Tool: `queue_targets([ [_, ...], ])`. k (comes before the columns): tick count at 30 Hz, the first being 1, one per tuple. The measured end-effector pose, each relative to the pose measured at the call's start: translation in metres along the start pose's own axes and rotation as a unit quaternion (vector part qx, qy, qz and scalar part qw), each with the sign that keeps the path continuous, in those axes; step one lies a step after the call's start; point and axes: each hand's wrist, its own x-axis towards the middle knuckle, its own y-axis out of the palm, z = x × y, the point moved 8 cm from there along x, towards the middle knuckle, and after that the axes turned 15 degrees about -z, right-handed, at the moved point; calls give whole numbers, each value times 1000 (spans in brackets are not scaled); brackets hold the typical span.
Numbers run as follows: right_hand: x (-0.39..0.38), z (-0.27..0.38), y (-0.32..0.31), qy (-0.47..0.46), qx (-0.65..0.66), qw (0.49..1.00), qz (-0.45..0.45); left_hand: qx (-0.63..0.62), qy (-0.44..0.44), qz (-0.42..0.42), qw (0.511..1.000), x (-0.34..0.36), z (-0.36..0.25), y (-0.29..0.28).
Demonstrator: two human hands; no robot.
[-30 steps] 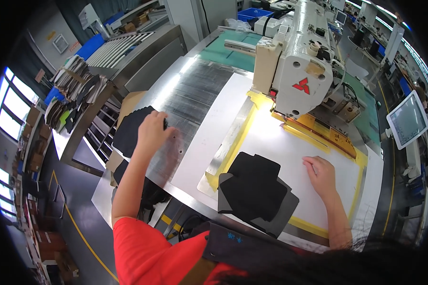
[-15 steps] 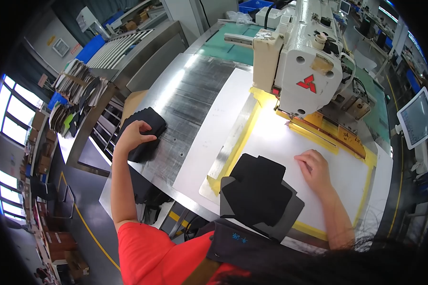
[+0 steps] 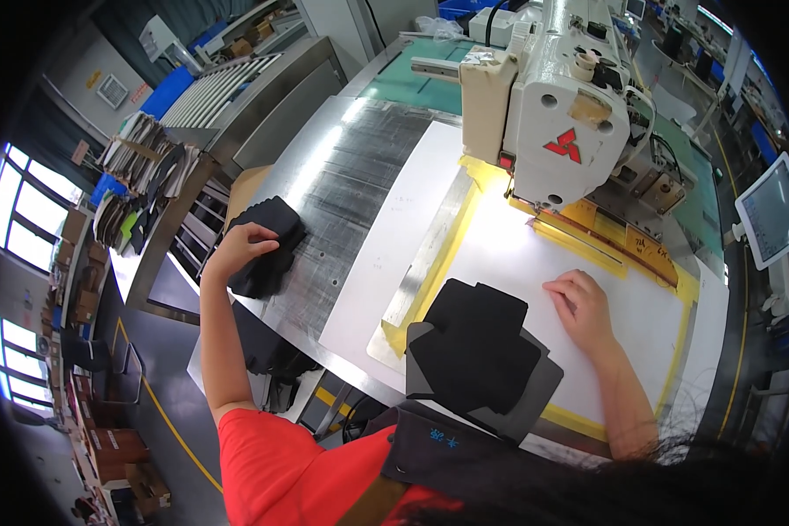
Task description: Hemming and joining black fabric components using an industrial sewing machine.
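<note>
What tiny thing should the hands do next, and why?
Perhaps the left hand should pinch just the top piece of the black pile on the left: it's right at that pile, and the right hand seems to hold nothing.

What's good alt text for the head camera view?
The person's left hand touches a stack of black pieces on a metal table; the curled right hand is over a white sheet, near overlapping dark pieces, with a white machine beyond.
</note>
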Motion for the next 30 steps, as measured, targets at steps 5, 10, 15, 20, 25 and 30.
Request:
queue_targets([
  [5, 0, 0, 0, 0, -1, 1000, 0, 1, 1, 5, 1000, 0, 4, -2],
  [10, 1, 0, 0, -3, 0, 1000, 0, -47, -15, 10, 999, 3, 16, -5],
  [15, 1, 1, 1, 12, -2, 1000, 15, -74, -39, 25, 996, 4, 25, -2],
  [20, 0, 1, 1, 11, -1, 1000, 15, -103, -48, 47, 992, 5, 26, 2],
  [25, 1, 1, 1, 7, -4, 1000, 15, -93, -23, 40, 995, 7, 23, 2],
  [30, 1, -1, 1, 12, -4, 1000, 15, -64, 8, 1, 998, 6, 14, 5],
])
